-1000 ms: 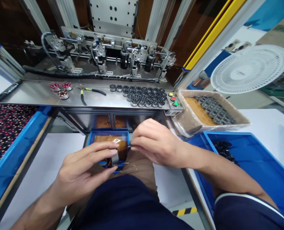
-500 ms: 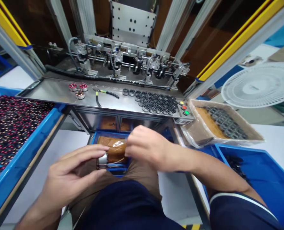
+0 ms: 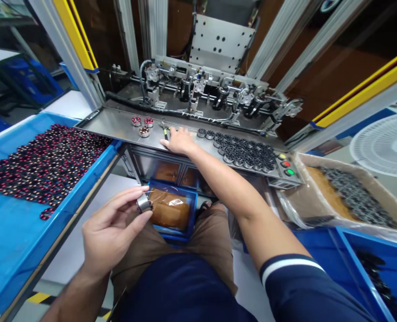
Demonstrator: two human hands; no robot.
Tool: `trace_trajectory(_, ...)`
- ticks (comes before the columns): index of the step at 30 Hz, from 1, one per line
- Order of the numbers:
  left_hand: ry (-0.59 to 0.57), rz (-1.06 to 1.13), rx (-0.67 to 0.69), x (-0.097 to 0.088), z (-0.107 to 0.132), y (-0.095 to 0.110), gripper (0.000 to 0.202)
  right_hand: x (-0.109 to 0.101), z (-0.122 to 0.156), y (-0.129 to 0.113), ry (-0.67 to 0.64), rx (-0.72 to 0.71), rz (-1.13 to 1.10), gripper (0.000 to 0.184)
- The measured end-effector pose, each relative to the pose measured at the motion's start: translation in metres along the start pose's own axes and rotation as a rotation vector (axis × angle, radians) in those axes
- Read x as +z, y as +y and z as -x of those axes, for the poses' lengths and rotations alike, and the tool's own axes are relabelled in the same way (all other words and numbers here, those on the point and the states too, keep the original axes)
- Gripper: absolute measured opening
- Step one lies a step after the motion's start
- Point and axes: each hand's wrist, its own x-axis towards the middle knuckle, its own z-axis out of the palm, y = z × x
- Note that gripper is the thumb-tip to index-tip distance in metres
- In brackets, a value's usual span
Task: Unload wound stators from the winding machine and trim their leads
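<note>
My left hand pinches a motor stator between thumb and fingertips, above my lap. It has a silvery metal rim, and thin loose wire trails from it to the right. My right hand is stretched forward over the metal shelf, its thumb apart from its fingers. Beneath it lie the cutting pliers with black and yellow-green handles; their jaws and part of one handle show, and my fingers cover the rest. Left of the pliers, three wound stators with red and copper windings stand on the shelf.
Dark unwound cores fill the shelf's right part, beside a button box. Behind stands a fixture machine. A blue tray of wound stators is at left; a carton and blue bin stand at right.
My right hand has moved from near the stator, over my lap, forward onto the shelf at the pliers. The left hand keeps the stator, now tilted. The view has shifted left.
</note>
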Motion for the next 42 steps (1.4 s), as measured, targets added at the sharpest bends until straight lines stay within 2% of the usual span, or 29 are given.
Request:
trace_trajectory(2,0.004,0.015,-0.049,0.000,-0.001,0.001,0.044,-0.004,0.002,0.008,0.022,-0.075,-0.016,0.050)
trace_trajectory(4,-0.003,0.043,-0.120,0.004,-0.002,0.001,0.042,-0.012,0.006,0.019,0.042,-0.136,-0.048,0.038)
trace_trajectory(8,-0.009,0.204,-0.233,0.013,-0.005,-0.001,0.037,-0.029,0.032,0.043,0.069,-0.196,-0.165,0.035)
trace_trajectory(11,-0.018,0.341,-0.289,0.017,-0.005,-0.006,0.035,-0.030,0.085,0.063,0.063,-0.223,-0.409,0.046)
trace_trajectory(13,-0.040,0.379,-0.321,0.020,-0.006,-0.008,0.035,-0.021,0.135,0.075,-0.008,-0.251,-0.883,0.046)
trace_trajectory(15,-0.061,0.379,-0.329,0.024,-0.006,-0.006,0.035,-0.006,0.189,0.081,-0.128,-0.291,-1.098,0.047)
trace_trajectory(17,-0.081,0.354,-0.311,0.031,-0.006,-0.001,0.034,0.010,0.236,0.080,-0.204,-0.323,-1.135,0.060)
trace_trajectory(18,-0.089,0.334,-0.294,0.035,-0.006,0.002,0.034,0.017,0.255,0.077,-0.197,-0.338,-1.117,0.064)
trace_trajectory(21,-0.122,0.253,-0.257,0.048,-0.004,0.011,0.036,0.028,0.289,0.065,-0.036,-0.415,-1.014,0.059)
trace_trajectory(23,-0.139,0.195,-0.247,0.054,-0.003,0.017,0.038,0.027,0.294,0.059,0.074,-0.479,-0.987,0.060)
trace_trajectory(25,-0.154,0.149,-0.237,0.059,-0.002,0.022,0.039,0.023,0.293,0.057,0.118,-0.525,-1.001,0.065)
trace_trajectory(29,-0.170,0.124,-0.199,0.063,0.000,0.027,0.038,0.017,0.289,0.055,0.112,-0.556,-1.021,0.066)
trace_trajectory(37,-0.156,0.108,-0.178,0.060,0.003,0.027,0.039,0.022,0.287,0.050,0.118,-0.530,-1.039,0.061)
trace_trajectory(42,-0.153,0.114,-0.205,0.060,0.004,0.027,0.039,0.024,0.288,0.050,0.196,-0.543,-0.982,0.062)
